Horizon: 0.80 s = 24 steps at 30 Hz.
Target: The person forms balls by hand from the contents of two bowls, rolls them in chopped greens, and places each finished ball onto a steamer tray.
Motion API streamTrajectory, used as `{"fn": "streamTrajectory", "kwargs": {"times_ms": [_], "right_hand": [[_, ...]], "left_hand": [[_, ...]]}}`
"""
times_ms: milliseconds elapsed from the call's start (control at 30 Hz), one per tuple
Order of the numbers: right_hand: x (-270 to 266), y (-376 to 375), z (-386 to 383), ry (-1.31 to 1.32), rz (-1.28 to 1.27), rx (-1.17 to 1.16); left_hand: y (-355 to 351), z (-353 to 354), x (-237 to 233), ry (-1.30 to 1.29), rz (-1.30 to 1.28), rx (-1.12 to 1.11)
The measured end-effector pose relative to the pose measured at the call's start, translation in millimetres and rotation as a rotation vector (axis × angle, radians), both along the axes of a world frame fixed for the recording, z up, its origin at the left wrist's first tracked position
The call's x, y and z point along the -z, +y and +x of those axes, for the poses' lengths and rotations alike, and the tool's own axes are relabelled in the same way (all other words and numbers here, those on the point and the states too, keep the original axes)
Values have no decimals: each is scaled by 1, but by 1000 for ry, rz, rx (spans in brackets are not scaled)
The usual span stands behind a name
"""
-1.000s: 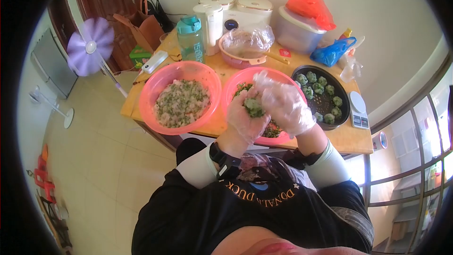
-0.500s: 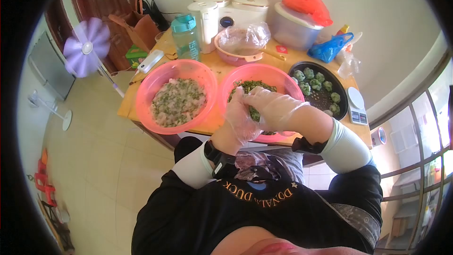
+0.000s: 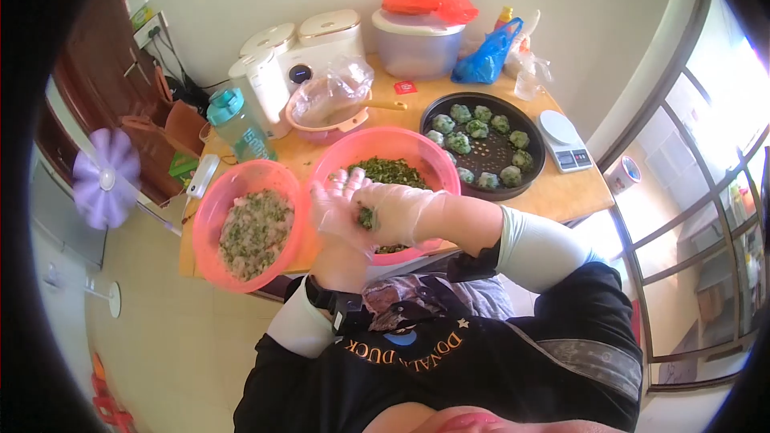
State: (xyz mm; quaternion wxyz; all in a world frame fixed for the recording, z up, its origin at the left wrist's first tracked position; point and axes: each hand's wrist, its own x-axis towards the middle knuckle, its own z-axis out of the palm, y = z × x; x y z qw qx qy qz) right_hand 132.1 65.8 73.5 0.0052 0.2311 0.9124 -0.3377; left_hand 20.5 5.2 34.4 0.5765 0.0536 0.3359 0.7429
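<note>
Both hands wear clear plastic gloves and meet above the near left part of a pink bowl point(image 3: 449, 180) of chopped greens point(image 3: 393, 170). A green-flecked ball point(image 3: 365, 216) shows between them. My left hand point(image 3: 337, 207) is cupped around its left side, with fingertips pointing away from me. From the right, my right hand point(image 3: 399, 212) curls against it. Left of the hands, another pink bowl point(image 3: 205, 228) holds a pale mixture with green bits point(image 3: 257, 232). At the right, a round black perforated tray point(image 3: 489, 156) carries several green-and-white balls point(image 3: 458, 143) around its edge.
A kitchen scale point(image 3: 559, 130) stands right of the tray. Behind are a small pink basin point(image 3: 321, 124), a teal bottle point(image 3: 241, 124), white appliances point(image 3: 321, 48), a lidded tub point(image 3: 417, 48) and a blue bag point(image 3: 489, 56). A fan point(image 3: 107, 179) stands left of the table point(image 3: 577, 192).
The view has turned, shifting the table leftward in the picture. My hands have parted slightly and tilted, so the ball between them now shows.
</note>
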Motion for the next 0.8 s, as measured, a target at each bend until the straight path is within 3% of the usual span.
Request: {"fn": "streamTrajectory", "kwargs": {"times_ms": [100, 200, 267, 333, 400, 433, 500, 533, 600, 733, 800], "right_hand": [[-18, 20, 17, 105, -519, 53], [-34, 46, 52, 345, -755, 231], [-2, 110, 84, 602, 292, -105], [6, 166, 116, 476, 108, 61], [-24, 171, 120, 16, -236, 557], [-17, 183, 123, 15, -239, 557], [12, 208, 131, -435, 87, 472], [22, 212, 132, -436, 87, 469], [42, 216, 131, -611, 212, 214], [62, 208, 126, -576, 409, -107], [67, 210, 122, -683, 378, -84]], "left_hand": [[16, -12, 12, 29, 133, -99], [18, -23, 3, 29, 185, -174], [9, -32, -2, 84, 212, -227], [1, -39, -6, 64, 193, -291], [-11, -48, -3, 124, 207, -273], [-16, -54, 6, 109, 283, -250], [-25, -56, 11, 134, 290, -245], [-29, -57, 12, 159, 301, -239], [-36, -66, 25, 183, 404, -174], [-43, -65, 20, 241, 358, -245], [-45, -69, 24, 234, 362, -274]]}}
